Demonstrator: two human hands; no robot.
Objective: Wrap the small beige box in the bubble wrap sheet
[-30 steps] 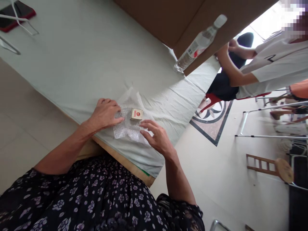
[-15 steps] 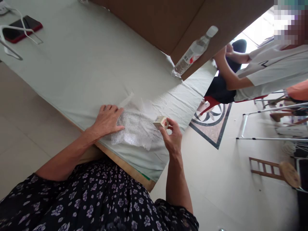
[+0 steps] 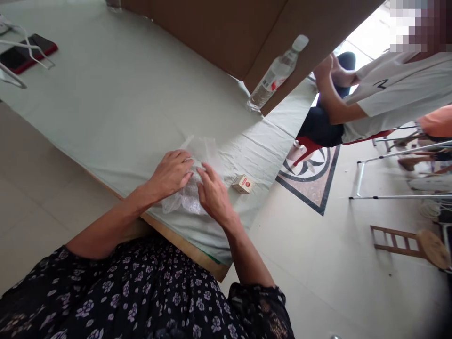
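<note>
A crumpled sheet of clear bubble wrap (image 3: 190, 195) lies on the cloth near the table's front edge. My left hand (image 3: 171, 172) rests over its left part, fingers bent and the thumb apart from them. Over the wrap's right part is my right hand (image 3: 213, 193), its fingers apart and pointing toward the left hand. Neither hand visibly grips anything, though the undersides of the fingers are hidden. A small cream carton (image 3: 243, 184) with a red mark stands on the cloth to the right of my right hand, untouched.
On the pale green tablecloth (image 3: 141, 94) a large brown cardboard box (image 3: 212, 33) stands at the back. A clear plastic bottle (image 3: 277, 75) is beside it. A phone (image 3: 28, 52) and a white wire hanger (image 3: 37, 47) lie far left. A person (image 3: 381, 99) sits beyond the right edge.
My right hand has let go of the small carton, leaving it on the cloth, and has moved left onto the bubble wrap. My left hand has shifted slightly right.
</note>
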